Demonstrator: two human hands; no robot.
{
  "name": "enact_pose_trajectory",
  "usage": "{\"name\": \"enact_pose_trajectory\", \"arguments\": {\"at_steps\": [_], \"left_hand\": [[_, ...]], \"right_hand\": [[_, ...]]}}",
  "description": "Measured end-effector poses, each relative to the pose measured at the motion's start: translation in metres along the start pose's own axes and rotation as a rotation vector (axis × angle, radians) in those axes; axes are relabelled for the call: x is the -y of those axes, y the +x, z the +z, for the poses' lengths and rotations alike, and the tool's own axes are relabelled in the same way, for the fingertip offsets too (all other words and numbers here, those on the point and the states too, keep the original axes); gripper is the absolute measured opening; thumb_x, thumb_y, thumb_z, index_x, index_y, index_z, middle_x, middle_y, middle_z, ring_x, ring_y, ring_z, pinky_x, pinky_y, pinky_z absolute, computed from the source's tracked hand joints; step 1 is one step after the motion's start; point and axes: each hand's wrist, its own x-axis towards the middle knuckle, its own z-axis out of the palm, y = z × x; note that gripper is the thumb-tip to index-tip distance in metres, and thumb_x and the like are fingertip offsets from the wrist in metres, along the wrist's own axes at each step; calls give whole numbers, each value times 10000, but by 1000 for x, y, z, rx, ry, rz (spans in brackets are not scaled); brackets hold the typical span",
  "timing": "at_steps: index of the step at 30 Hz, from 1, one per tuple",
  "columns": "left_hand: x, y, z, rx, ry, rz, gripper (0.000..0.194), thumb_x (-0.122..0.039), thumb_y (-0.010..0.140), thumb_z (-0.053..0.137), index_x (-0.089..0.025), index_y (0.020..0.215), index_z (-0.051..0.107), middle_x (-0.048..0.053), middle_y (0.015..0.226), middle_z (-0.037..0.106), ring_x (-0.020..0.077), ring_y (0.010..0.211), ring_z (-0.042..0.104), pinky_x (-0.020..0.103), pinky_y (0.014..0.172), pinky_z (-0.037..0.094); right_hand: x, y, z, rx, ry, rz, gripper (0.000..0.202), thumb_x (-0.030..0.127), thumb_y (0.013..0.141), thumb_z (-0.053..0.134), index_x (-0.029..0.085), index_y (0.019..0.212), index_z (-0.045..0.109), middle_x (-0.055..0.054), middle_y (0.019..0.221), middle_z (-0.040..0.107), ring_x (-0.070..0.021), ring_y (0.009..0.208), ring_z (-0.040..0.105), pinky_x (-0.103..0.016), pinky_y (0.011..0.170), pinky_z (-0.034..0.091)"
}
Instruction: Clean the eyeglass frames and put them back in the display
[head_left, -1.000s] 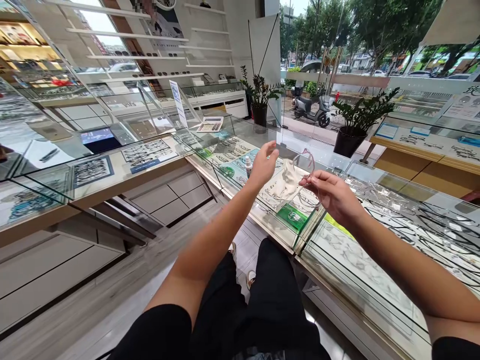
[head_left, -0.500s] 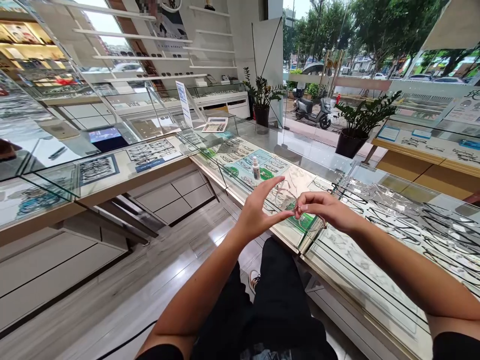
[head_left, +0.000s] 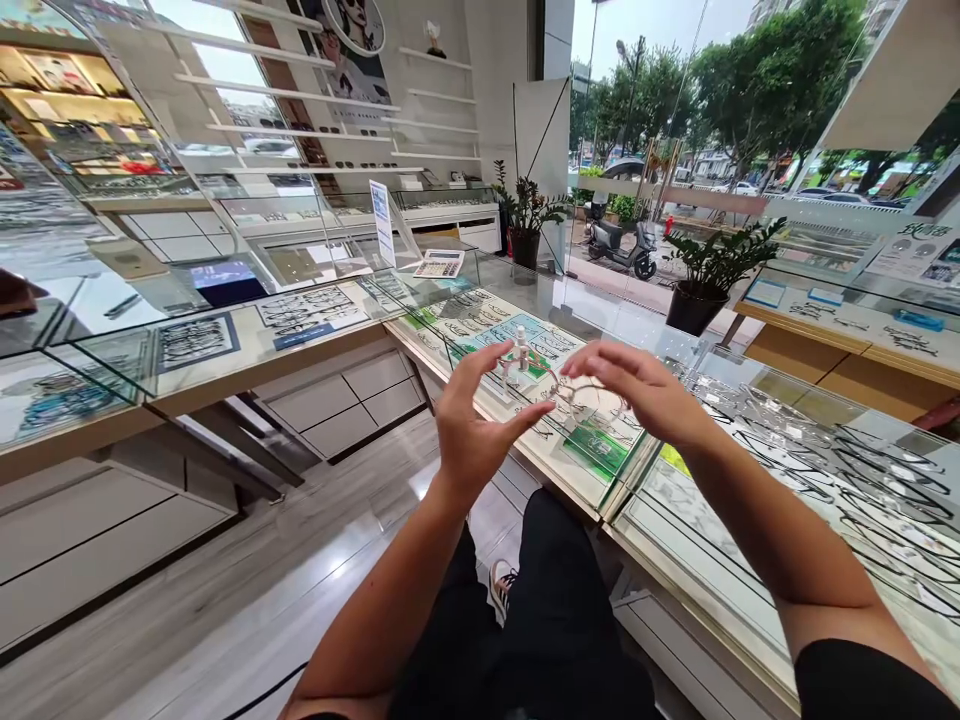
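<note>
A pair of thin-framed eyeglasses (head_left: 594,388) with clear lenses and reddish parts is held up over the glass counter. My right hand (head_left: 646,392) has it between the fingers at its upper side; the thumb is mostly hidden. My left hand (head_left: 474,418) is open in a C shape, its thumb tip close to the frame and its forefinger raised to the left. Whether the left thumb touches the frame I cannot tell. Just behind the left fingertips stands a small white spray bottle (head_left: 520,345) on the counter.
Rows of eyeglasses (head_left: 795,440) lie in the glass display counter (head_left: 609,500) at right. A calculator (head_left: 440,263) and an upright sign (head_left: 382,222) stand farther back. Another display counter (head_left: 206,385) runs along the left. A potted plant (head_left: 694,300) stands beyond the counter.
My hands and the eyeglasses have risen and shifted slightly left. The eyeglasses are turned, and my right fingers are straighter. The view has tilted up a little.
</note>
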Motion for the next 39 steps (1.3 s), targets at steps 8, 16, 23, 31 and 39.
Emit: {"name": "enact_pose_trajectory", "arguments": {"at_steps": [8, 16, 23, 31, 39], "left_hand": [[-12, 44, -6, -349, 104, -22, 606, -529, 859, 937, -240, 1329, 685, 87, 1257, 768, 259, 1153, 761, 430, 988, 606], [-28, 54, 1, -336, 166, -130, 608, -605, 838, 929, -226, 1258, 707, 73, 1222, 781, 234, 1044, 767, 394, 894, 573], [-28, 55, 7, -319, 171, -190, 547, -602, 840, 926, -210, 1163, 722, 67, 1183, 749, 192, 955, 743, 356, 854, 576], [-32, 61, 12, -348, 255, -66, 569, -616, 796, 956, -248, 1157, 715, 43, 1065, 679, 232, 957, 689, 430, 959, 589], [-33, 62, 17, -325, 216, -45, 631, -655, 776, 955, -264, 1209, 714, 53, 1097, 642, 255, 1010, 663, 445, 981, 571]], "right_hand": [[11, -8, 2, -410, -268, -269, 340, 554, 1079, 657, 290, 1280, 731, -82, 1316, 754, -268, 1216, 698, -460, 1097, 552], [11, -13, 4, -395, -351, -293, 411, 540, 1088, 648, 315, 1426, 716, -88, 1328, 769, -277, 1190, 724, -490, 1087, 576], [14, -14, -1, -432, -301, -288, 368, 529, 1077, 674, 333, 1380, 744, -72, 1283, 764, -269, 1184, 723, -477, 1064, 596], [11, -12, -8, -414, -254, -186, 385, 570, 1065, 680, 315, 1350, 724, -79, 1304, 769, -271, 1205, 728, -472, 1060, 594], [7, -9, -13, -452, -230, -190, 381, 593, 1043, 706, 313, 1300, 720, -72, 1284, 766, -263, 1193, 728, -465, 1072, 602]]}}
